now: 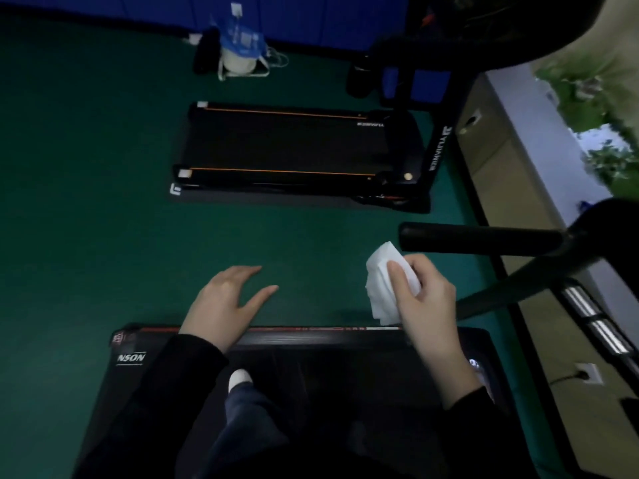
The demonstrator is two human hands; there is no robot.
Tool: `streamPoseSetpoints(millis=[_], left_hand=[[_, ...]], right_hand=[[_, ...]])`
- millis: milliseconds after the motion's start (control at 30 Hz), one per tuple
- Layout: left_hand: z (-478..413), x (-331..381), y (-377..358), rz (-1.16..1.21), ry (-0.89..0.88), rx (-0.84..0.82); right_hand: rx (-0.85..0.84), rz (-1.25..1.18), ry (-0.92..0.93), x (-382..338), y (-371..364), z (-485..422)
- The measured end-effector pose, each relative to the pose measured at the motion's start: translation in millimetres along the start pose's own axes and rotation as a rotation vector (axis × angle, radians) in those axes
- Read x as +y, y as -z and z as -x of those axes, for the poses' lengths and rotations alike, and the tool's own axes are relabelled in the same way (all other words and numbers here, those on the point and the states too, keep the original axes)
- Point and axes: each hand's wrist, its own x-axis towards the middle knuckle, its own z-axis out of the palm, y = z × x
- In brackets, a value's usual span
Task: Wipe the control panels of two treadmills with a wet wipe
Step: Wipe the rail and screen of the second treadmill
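A dim room with green flooring (pixel 103 202) and a blue wall at the far edge holds two treadmills side by side. The near treadmill (pixel 311 357) lies under the person, whose foot shows on its belt; the far treadmill (pixel 283 146) sits well apart across the floor, its long axis running left to right in the view, with its upright and console rising at the right. A black handlebar (pixel 484 238) of the near machine reaches in from the right, pointing left.

The right hand (pixel 425 305) grasps the wet wipe (pixel 383 288), fingers and thumb pinched around it; the wipe is bunched and hangs roughly upright, its long axis top to bottom, its upper corner just beside the end of the handlebar. The left hand (pixel 224 302) is empty, fingers spread and relaxed, hovering above the edge of the near treadmill's deck.

Neither control panel shows clearly here, and the wipe touches nothing but the hand, so no wiping is under way. Whether either panel is already wiped cannot be told; the wipe looks clean and white, which suggests an early stage, with both panels probably left to do.
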Motion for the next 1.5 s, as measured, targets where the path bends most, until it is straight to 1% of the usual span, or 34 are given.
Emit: streamPoseSetpoints(millis=[100,233,367,567,733,833,1000,1100,1200,1333,1500], left_hand=[[-13.2,-42.6,29.0,-0.007,0.030,-0.011],[-35.7,-95.0,65.8,-0.020,0.055,0.042],[-49.9,-133.9,92.5,0.009,0.122,0.090],[-80.4,-167.9,99.4,0.033,0.173,0.094],[-113.2,-182.1,97.6,0.016,0.174,0.122],[-142.2,-193.9,93.8,-0.009,0.157,0.170],[-221.5,-237.4,59.1,-0.042,0.139,0.278],[-293.0,-257.3,23.9,-0.042,0.154,0.324],[-377.6,-257.0,0.2,-0.025,0.127,0.323],[-467.1,-238.8,3.4,-0.025,0.084,0.296],[-539.9,-235.1,22.6,-0.028,0.057,0.296]], right_hand=[[-0.033,0.010,0.004,-24.8,-43.2,-8.7],[-0.062,0.014,0.012,-50.9,-92.1,-23.6],[-0.089,0.029,0.027,-73.0,-126.5,-39.3],[-0.073,0.062,0.059,-87.1,-149.1,-76.2],[-0.087,0.056,0.056,-81.9,-170.0,-117.2],[-0.096,0.039,0.069,-69.9,-195.0,-148.1],[-0.097,-0.012,0.117,-29.7,-264.5,-232.5],[-0.097,-0.062,0.149,2.0,-313.9,-305.8],[-0.114,-0.090,0.152,14.7,-349.7,-382.6],[-0.134,-0.069,0.146,9.1,-361.5,-459.6],[-0.159,-0.044,0.117,-0.5,-380.5,-526.0]])
